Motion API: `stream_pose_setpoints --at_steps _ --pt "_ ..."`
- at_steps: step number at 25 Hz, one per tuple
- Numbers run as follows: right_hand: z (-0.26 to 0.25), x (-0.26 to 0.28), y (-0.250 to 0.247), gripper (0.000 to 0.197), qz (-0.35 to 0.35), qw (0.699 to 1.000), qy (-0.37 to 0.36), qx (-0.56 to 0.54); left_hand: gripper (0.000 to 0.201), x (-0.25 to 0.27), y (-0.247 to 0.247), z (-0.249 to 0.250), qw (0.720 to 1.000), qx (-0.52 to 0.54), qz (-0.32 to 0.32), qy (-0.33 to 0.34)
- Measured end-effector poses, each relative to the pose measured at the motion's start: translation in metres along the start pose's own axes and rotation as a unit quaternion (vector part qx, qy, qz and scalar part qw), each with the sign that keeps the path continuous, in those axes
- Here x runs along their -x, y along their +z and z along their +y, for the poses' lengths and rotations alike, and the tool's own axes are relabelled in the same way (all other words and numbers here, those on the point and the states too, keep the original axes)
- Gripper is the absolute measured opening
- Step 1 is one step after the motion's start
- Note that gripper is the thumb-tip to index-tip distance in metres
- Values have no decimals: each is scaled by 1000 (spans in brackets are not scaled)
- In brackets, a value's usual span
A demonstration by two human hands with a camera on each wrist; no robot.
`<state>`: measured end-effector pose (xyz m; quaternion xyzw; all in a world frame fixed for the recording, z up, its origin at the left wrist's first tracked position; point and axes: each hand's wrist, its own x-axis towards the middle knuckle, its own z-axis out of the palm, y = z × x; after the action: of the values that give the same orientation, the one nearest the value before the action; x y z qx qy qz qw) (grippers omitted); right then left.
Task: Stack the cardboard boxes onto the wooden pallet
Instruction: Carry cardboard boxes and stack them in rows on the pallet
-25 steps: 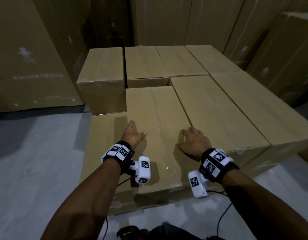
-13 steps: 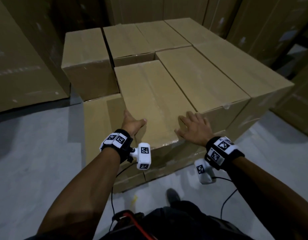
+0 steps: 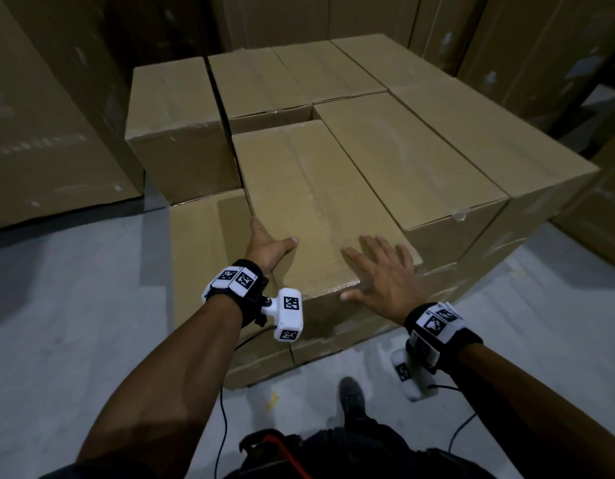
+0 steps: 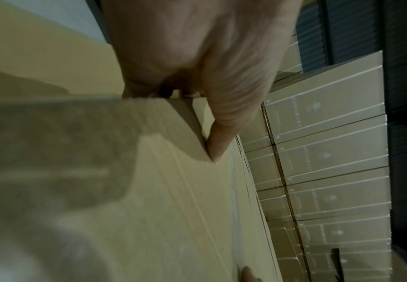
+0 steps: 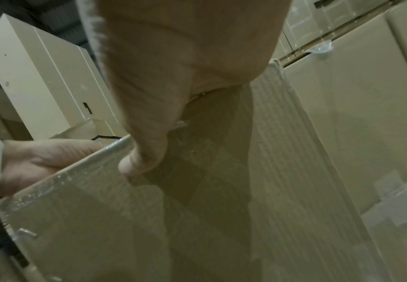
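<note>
Grey floor (image 3: 74,305) below; front box (image 3: 316,195) under flat right hand (image 3: 382,271), left hand (image 3: 266,245) open, straddling its left edge.

The top cardboard box (image 3: 316,202) has slid toward 12 o'clock, and its near end now overhangs the layer below far less. The right hand (image 3: 382,271) has uncurled: its fingers lie spread flat on the box top at the 5 o'clock corner, with the thumb over the near face.

Boxes (image 3: 316,188) tan; floor (image 3: 74,305) grey; wristbands (image 3: 237,280) blk/wht checks
</note>
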<state>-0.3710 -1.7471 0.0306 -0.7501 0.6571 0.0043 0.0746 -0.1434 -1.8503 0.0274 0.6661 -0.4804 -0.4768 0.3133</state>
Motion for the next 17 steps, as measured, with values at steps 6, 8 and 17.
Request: stream_pose_setpoints --at_steps 6,8,17 --pt "3 -25 -2 90 -1 1000 -2 -3 107 -21 -2 3 1000 2 10 4" --pt "2 -35 0 90 9 1000 -5 0 110 -27 -4 5 999 29 15 2" --pt "4 -63 -2 90 12 1000 -9 3 107 -47 -6 13 998 42 38 -6"
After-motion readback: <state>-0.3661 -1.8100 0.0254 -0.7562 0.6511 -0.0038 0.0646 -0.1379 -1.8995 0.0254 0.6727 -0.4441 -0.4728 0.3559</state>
